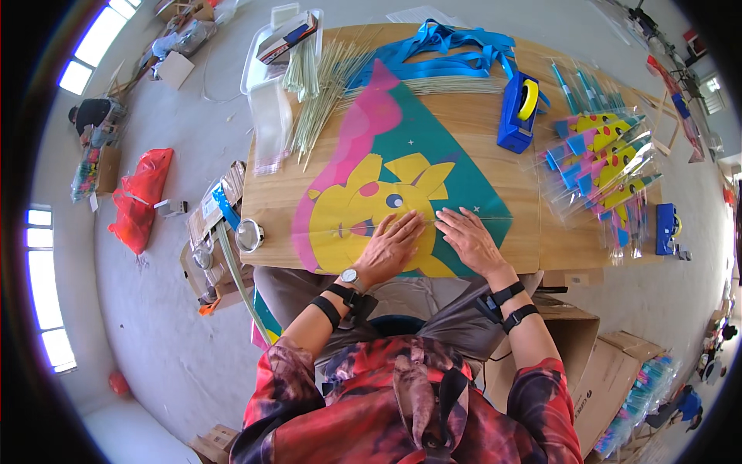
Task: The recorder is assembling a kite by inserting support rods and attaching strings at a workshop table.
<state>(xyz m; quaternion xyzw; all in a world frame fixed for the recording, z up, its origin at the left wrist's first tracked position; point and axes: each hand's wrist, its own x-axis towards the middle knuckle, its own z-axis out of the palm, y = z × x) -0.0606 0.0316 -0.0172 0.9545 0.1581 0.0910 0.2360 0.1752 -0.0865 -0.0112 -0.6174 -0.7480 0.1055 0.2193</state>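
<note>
A kite sail (410, 166), printed with a yellow cartoon figure on pink and teal, lies spread on the wooden table with its point toward the far side. My left hand (393, 246) rests flat on the yellow figure, fingers stretched out. Close beside it, my right hand (470, 240) lies on the teal part, its fingers also extended. A thin straight line, perhaps a stick or a crease, crosses the sail near my fingertips. Neither hand holds anything that I can see.
A blue tape dispenser (518, 112) stands right of the sail. Blue ribbon (456, 58) and thin sticks (332, 93) lie at the far side. Bagged folded kites (607, 158) are piled right, near a second dispenser (666, 230). A round metal container (249, 235) sits at the left edge.
</note>
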